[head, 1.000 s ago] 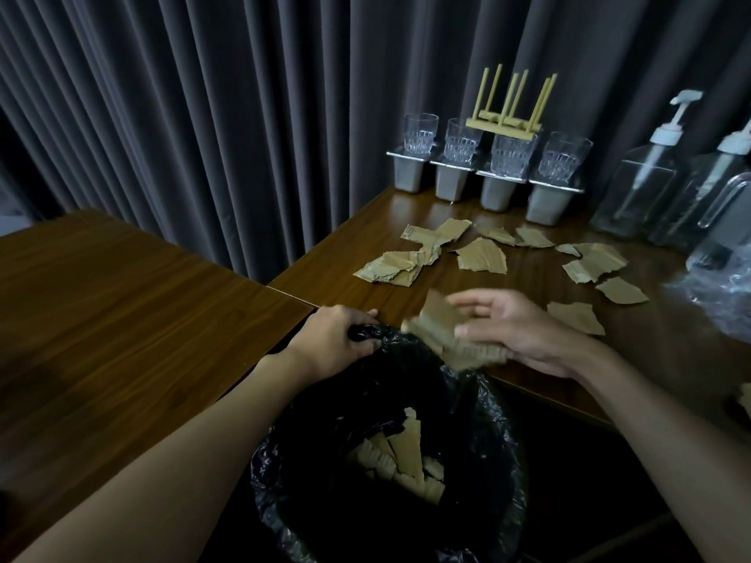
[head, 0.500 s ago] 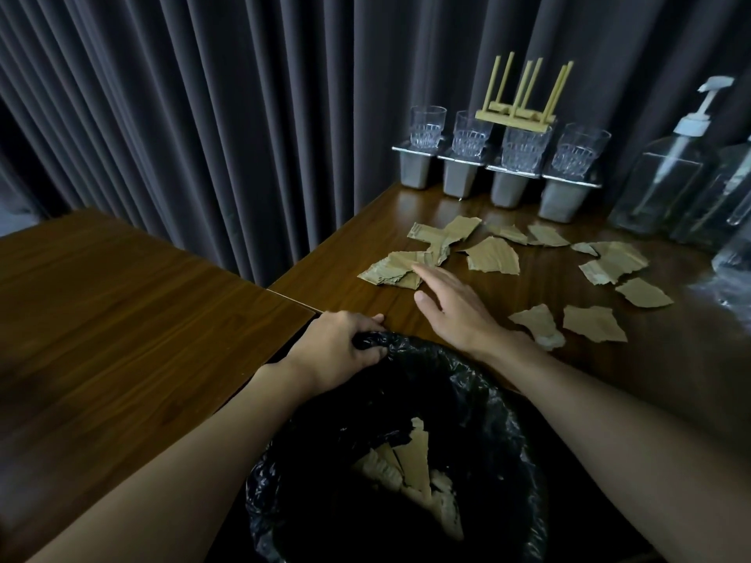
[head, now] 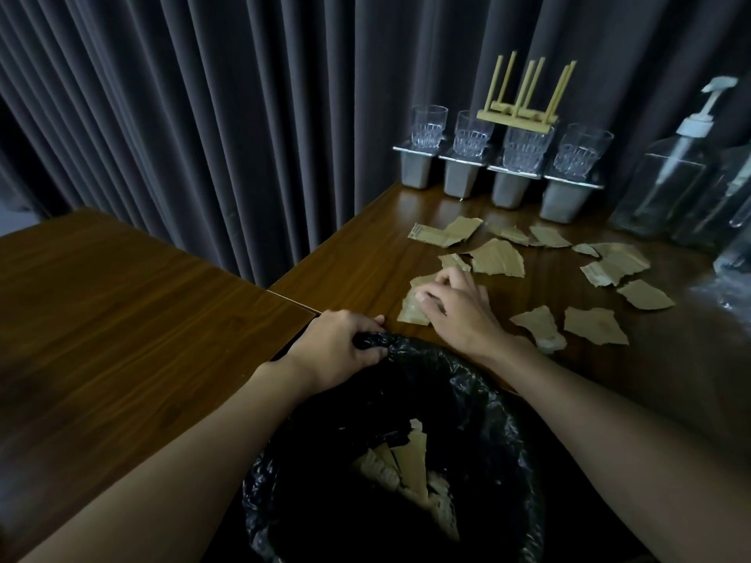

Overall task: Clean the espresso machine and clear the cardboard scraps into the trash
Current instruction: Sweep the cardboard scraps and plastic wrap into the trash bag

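Note:
Several torn cardboard scraps (head: pixel 498 258) lie scattered on the dark wooden table (head: pixel 365 245). My right hand (head: pixel 455 308) rests on the table with its fingers curled over a small pile of scraps (head: pixel 412 310) near the table's front edge. My left hand (head: pixel 339 345) grips the rim of the black trash bag (head: pixel 479 384), which hangs open just below the table edge. Several scraps (head: pixel 410 461) lie at the bottom of the bag. No espresso machine is in sight.
At the back stand several glasses (head: pixel 471 134) on grey metal moulds (head: pixel 459 178), with a wooden rack (head: pixel 518 115) upside down on one. Clear pump bottles (head: pixel 666 184) crowd the right edge. A second wooden table (head: pixel 101 319) adjoins on the left. Dark curtains hang behind.
One second ago my right hand held scraps over the bag; they have dropped in. The hand then reached out flat onto the table and now curls around another pile, pulled nearer the edge.

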The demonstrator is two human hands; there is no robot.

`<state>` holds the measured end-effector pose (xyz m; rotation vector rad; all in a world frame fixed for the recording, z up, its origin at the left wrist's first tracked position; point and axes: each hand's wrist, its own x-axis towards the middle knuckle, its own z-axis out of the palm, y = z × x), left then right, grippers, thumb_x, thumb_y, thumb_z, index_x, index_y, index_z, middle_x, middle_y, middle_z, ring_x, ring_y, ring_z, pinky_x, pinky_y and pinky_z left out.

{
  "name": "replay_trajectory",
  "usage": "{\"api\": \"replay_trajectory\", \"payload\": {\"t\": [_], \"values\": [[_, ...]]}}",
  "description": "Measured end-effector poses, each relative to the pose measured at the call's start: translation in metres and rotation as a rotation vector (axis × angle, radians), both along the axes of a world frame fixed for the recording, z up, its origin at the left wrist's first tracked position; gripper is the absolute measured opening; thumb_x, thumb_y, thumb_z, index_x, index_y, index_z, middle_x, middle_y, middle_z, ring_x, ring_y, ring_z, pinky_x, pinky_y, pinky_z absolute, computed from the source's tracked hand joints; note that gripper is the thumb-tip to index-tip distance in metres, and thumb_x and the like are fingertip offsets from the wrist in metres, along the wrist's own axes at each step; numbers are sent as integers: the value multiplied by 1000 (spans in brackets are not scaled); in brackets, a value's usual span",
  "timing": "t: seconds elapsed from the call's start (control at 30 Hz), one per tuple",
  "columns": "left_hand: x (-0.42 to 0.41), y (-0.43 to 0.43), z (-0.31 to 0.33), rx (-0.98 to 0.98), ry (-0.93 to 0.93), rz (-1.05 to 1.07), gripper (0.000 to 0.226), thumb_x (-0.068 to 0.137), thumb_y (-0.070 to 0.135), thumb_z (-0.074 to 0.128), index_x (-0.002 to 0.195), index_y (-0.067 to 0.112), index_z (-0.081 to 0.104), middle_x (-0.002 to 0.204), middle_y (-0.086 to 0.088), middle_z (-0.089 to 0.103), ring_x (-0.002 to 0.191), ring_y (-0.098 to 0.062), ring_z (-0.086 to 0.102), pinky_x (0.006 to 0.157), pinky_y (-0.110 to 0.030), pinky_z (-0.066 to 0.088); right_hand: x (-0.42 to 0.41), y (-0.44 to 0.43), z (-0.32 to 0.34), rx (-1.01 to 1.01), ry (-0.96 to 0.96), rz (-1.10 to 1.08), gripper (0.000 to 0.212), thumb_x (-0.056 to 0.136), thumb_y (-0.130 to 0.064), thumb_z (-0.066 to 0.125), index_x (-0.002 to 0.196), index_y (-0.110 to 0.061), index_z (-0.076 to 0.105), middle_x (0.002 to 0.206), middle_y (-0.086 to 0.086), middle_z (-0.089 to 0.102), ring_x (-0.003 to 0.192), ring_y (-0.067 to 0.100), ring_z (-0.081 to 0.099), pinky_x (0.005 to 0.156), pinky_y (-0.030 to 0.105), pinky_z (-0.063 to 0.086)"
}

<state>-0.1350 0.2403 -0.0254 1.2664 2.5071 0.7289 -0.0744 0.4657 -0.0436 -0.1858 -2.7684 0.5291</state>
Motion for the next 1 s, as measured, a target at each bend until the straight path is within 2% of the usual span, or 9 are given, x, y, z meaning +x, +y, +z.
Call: {"api": "replay_trajectory", "payload": {"t": [0.1, 0.2, 0.3, 0.4, 0.47, 0.53, 0.77, 0.9, 1.0], "values": [[1, 0, 1, 3, -10, -3, 29, 93, 34, 65, 122, 28, 67, 143, 12, 53, 134, 2, 43, 114, -28, 36, 12, 2, 1, -41, -7, -36, 22, 96, -33, 51, 115, -32, 64, 127, -3, 44, 127, 16, 34, 105, 36, 21], [3, -1, 2, 17, -10, -5, 29, 93, 32, 65, 121, 26, 67, 142, 10, 55, 134, 3, 43, 114, -29, 37, 18, 2, 4, -99, 4, -94, 34, 92, -33, 58, 126, -35, 55, 129, -7, 50, 127, 15, 39, 106, 37, 20], [4, -1, 2, 23, -14, -1, 29, 93, 31, 65, 121, 25, 67, 142, 10, 55, 134, 2, 43, 114, -30, 36, 22, 1, 9, -228, 72, -187, 41, 87, -23, 68, 125, -30, 54, 124, -7, 52, 120, 14, 47, 109, 44, 31], [4, -1, 1, 28, -21, 6, 29, 93, 31, 65, 121, 25, 67, 143, 11, 54, 134, 0, 43, 114, -32, 37, 28, 3, 18, -389, 144, -246, 28, 88, -8, 67, 114, -17, 62, 111, -2, 59, 105, 15, 58, 86, 28, 53], [3, -1, 1, 27, -23, 3, 29, 93, 32, 65, 121, 26, 67, 143, 11, 54, 134, 0, 44, 114, -31, 38, 34, 5, 25, -469, 159, -280, 23, 89, -4, 64, 110, -14, 62, 101, -3, 60, 92, 10, 60, 64, 11, 48], [2, -1, 1, 20, -27, 5, 28, 92, 32, 65, 120, 27, 68, 144, 11, 53, 133, -1, 45, 113, -31, 39, 41, 8, 31, -510, 172, -296, 19, 90, -4, 62, 106, -15, 62, 94, -5, 60, 84, 4, 58, 55, 6, 44], [4, 0, 3, 27, -23, 5, 28, 92, 31, 66, 120, 25, 69, 142, 10, 55, 132, 0, 46, 109, -24, 39, 58, 6, 57, -756, 359, -361, 16, 90, -6, 64, 102, -15, 67, 97, -1, 65, 91, 8, 61, 68, 16, 49], [3, -1, 3, 24, -24, 9, 27, 92, 29, 66, 118, 24, 69, 140, 10, 57, 132, 2, 45, 108, -21, 37, 72, -5, 60, -852, 22, -34, 19, 88, -8, 67, 107, -13, 68, 101, 7, 70, 95, 17, 68, 83, 29, 57], [3, -1, 1, 37, -33, 22, 25, 92, 29, 67, 117, 25, 69, 139, 10, 58, 130, 3, 45, 104, -17, 35, 73, -5, 50, -723, 36, -60, 18, 91, -12, 64, 109, -13, 68, 103, 5, 70, 98, 18, 67, 82, 26, 56]]}}
